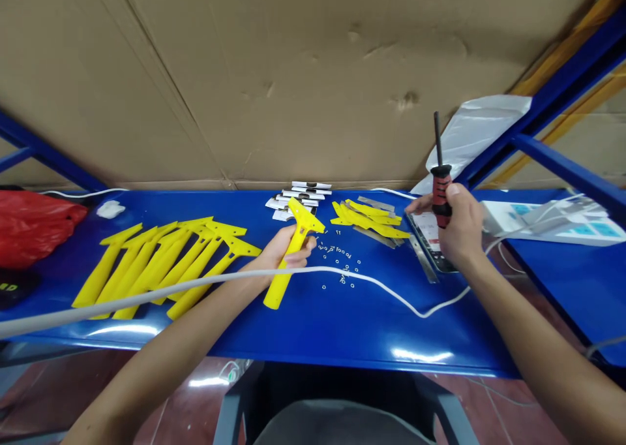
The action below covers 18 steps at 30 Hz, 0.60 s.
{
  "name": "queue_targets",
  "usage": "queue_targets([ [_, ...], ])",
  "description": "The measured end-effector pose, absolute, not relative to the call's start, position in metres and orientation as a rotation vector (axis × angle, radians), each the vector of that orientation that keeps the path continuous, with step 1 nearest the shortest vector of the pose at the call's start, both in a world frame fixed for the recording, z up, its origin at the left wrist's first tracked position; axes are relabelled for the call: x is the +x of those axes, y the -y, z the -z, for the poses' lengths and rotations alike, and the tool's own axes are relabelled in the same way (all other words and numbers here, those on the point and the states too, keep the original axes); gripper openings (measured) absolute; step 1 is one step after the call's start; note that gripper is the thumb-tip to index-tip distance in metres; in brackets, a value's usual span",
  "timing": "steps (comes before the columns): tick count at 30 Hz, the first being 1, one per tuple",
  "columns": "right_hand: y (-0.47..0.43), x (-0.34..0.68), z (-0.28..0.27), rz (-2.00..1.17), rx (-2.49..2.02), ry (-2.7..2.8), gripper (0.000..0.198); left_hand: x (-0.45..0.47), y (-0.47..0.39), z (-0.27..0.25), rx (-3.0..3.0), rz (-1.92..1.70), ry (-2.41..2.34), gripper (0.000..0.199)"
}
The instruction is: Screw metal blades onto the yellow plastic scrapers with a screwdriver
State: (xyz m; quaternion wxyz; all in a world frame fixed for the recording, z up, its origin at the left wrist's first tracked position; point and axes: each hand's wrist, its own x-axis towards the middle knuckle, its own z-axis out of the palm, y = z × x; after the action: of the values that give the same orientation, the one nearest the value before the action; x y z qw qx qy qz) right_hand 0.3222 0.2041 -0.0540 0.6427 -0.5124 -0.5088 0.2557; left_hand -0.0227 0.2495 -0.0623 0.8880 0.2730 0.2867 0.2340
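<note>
My left hand (286, 249) is closed around the handle of a yellow scraper (281, 288), its T-shaped head tilted up and away. In my right hand (460, 226) is a screwdriver (441, 184) with a red and black grip, its shaft pointing up. Beneath that hand lies a phone (426, 231), partly covered by my fingers, with a metal strip (424, 259) along its left side. Between my hands, small screws and nuts (342, 252) are scattered on the blue table. Behind them lie loose yellow plates (369, 218) mixed with metal strips.
Several yellow scraper handles (161, 262) lie in a row at left, near a red plastic bag (39, 226). White paper-wrapped packets (306, 194) sit at the back. A white cable (381, 282) crosses in front. A white box (552, 220) stands at right; a chair (342, 425) is below.
</note>
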Motion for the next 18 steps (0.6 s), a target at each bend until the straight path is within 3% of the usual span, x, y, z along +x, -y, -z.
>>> queue_targets([
  [9,-0.197,0.298,0.052,-0.886,-1.176,1.196,0.041,-0.025,-0.253,0.046,0.491,-0.67,-0.704,0.051],
  [18,-0.185,0.285,0.053,-0.675,-1.433,1.723,0.058,-0.02,-0.247,0.033,0.477,-0.779,-0.705,0.065],
])
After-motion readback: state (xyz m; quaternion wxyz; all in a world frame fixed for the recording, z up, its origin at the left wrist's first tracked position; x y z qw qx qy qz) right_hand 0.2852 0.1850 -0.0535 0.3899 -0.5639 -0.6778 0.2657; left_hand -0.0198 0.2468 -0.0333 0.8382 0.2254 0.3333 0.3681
